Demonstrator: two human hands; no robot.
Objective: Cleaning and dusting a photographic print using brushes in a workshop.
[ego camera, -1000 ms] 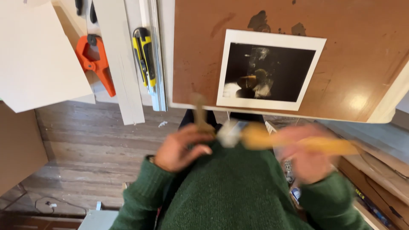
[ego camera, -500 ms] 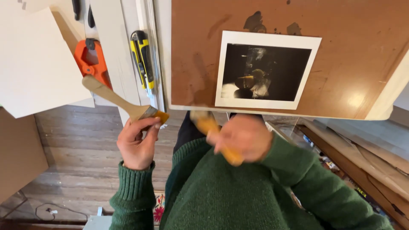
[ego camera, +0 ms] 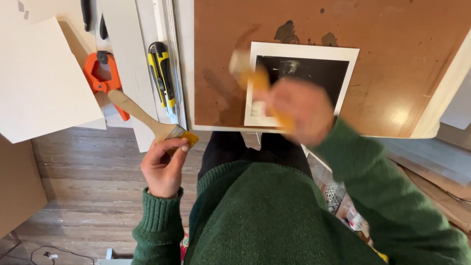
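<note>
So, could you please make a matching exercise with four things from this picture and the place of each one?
Things:
1. wooden-handled brush
2. second brush
3. orange clamp
4. yellow and black knife

Places:
A. on the white rails, left of the brown board
B. in the left hand
C. beside the white sheet, far left
D. in the right hand, over the dark print

Pairs: 1-B, 2-D, 3-C, 4-A
</note>
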